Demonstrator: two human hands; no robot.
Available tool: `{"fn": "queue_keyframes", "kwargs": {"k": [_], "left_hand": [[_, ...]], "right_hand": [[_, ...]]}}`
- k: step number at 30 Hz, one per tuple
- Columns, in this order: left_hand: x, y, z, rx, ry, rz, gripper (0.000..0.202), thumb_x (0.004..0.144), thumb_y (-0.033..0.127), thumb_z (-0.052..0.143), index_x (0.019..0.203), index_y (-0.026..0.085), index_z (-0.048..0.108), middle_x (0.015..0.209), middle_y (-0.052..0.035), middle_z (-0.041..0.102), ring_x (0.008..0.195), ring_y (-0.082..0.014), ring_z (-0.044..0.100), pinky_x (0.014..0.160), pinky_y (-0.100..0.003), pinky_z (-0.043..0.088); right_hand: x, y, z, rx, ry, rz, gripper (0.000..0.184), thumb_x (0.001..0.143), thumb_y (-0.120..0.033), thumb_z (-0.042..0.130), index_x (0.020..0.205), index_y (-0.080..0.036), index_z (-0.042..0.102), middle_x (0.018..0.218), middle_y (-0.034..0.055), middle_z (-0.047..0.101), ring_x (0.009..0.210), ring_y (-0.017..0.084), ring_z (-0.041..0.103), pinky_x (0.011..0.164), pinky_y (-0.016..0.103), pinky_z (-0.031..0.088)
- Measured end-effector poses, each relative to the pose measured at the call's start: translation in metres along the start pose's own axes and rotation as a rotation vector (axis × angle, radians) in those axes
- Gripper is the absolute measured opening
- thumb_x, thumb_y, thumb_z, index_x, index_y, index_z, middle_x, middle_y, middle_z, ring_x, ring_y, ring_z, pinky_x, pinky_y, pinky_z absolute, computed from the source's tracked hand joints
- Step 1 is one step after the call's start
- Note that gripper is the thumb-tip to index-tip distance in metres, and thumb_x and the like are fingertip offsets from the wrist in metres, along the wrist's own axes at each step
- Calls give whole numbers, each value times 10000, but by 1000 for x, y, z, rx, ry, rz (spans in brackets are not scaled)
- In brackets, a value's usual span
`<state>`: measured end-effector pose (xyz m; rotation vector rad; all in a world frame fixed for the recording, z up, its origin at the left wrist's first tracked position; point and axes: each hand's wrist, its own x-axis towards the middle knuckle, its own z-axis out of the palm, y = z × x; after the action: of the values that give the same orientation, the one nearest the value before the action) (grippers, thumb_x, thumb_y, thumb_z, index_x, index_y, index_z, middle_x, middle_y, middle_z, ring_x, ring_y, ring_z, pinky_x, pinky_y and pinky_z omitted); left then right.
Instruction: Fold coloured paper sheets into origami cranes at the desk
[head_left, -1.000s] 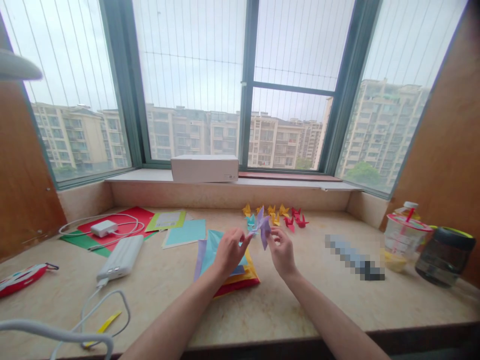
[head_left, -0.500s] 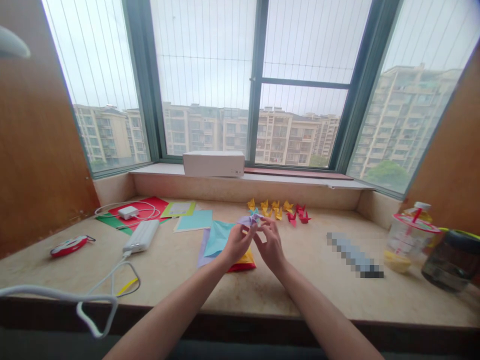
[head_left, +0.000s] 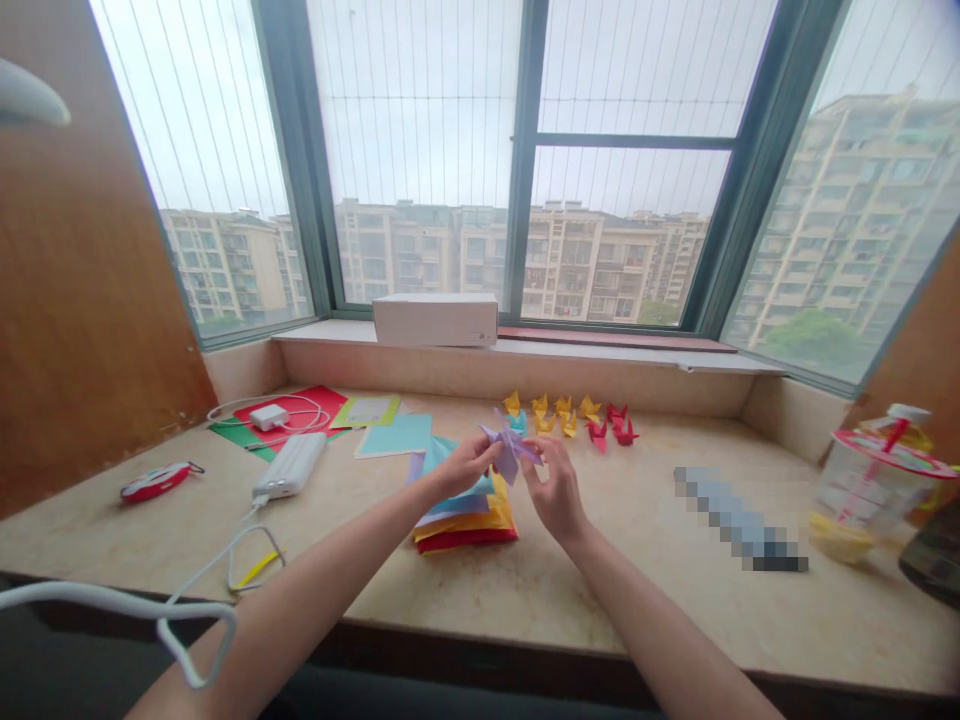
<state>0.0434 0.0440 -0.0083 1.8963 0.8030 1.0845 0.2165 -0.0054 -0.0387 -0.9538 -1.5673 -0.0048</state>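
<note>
A small purple folded paper figure point(head_left: 508, 449) is held between both my hands above the stone counter point(head_left: 570, 590). My left hand point(head_left: 457, 468) pinches its left side with closed fingers. My right hand point(head_left: 553, 488) pinches its right side, fingers curled. Just below lies a stack of coloured paper sheets point(head_left: 465, 515), red at the bottom, yellow and blue above. Beyond the hands stands a row of yellow folded cranes point(head_left: 551, 412) and red folded cranes point(head_left: 615, 425).
A white power bank point(head_left: 291, 465) with a cable, a white charger point(head_left: 268, 416) on red and green sheets, a teal sheet point(head_left: 395, 435), a white box point(head_left: 435, 320) on the sill, a plastic drink cup point(head_left: 870, 490) at right, a red pouch point(head_left: 156, 481) at left.
The view has shifted a little to the right and up. The purple figure has been turned and lifted slightly between my fingers, its points now spread out.
</note>
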Motion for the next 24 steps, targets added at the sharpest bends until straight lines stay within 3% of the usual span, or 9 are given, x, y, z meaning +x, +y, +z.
{"fn": "queue_keyframes", "kwargs": {"k": [4,8,11,14,17,19,22,24], "left_hand": [[10,-11,5,-76,-99,-9,539,786,677,598,728,142,630,590,16,559,536,-117,488,520,-231,405],[14,-24,18,-152,-41,1,537,827,682,547,792,149,599,604,23,530,535,-108,463,508,-221,378],[12,-33,24,-181,18,-10,532,853,688,506,760,166,545,573,35,495,498,-101,442,485,-221,371],[11,-39,24,-189,51,-10,536,865,697,479,745,176,520,593,26,508,525,-106,453,513,-228,394],[10,-39,21,-196,80,-3,514,880,683,472,824,177,541,698,1,572,629,-125,504,612,-242,445],[8,-37,20,-253,103,-6,475,875,653,522,889,179,555,750,-5,601,671,-130,530,654,-244,459],[-1,-32,19,-333,86,-41,406,861,578,613,884,174,576,766,-4,612,676,-123,543,648,-226,455],[-7,-28,19,-350,15,-60,383,867,547,625,905,167,602,814,-22,641,731,-139,577,708,-243,476]], "right_hand": [[6,10,-5,-113,-125,-14,232,924,-227,545,1128,-220,656,1094,121,657,1033,267,616,926,440,496],[31,19,-13,-179,-344,-60,295,915,-241,576,1198,-222,656,993,93,743,876,258,689,823,395,522],[48,21,-15,-223,-448,-67,241,928,-245,554,1105,-236,718,942,88,775,833,268,710,817,398,511],[48,17,-10,-112,-343,73,245,925,-248,534,1078,-229,724,908,84,777,791,250,714,766,372,527],[37,11,-4,210,-216,327,278,925,-301,530,1155,-201,648,795,51,751,677,202,698,601,294,524],[28,7,-4,382,-179,450,246,917,-324,539,1101,-193,637,726,22,716,604,170,663,518,250,486],[16,5,-8,400,-187,489,182,912,-294,530,925,-192,680,754,23,708,654,159,652,579,255,504],[11,4,-12,304,-229,449,213,930,-269,501,943,-200,702,835,34,724,740,169,662,678,286,528]]}}
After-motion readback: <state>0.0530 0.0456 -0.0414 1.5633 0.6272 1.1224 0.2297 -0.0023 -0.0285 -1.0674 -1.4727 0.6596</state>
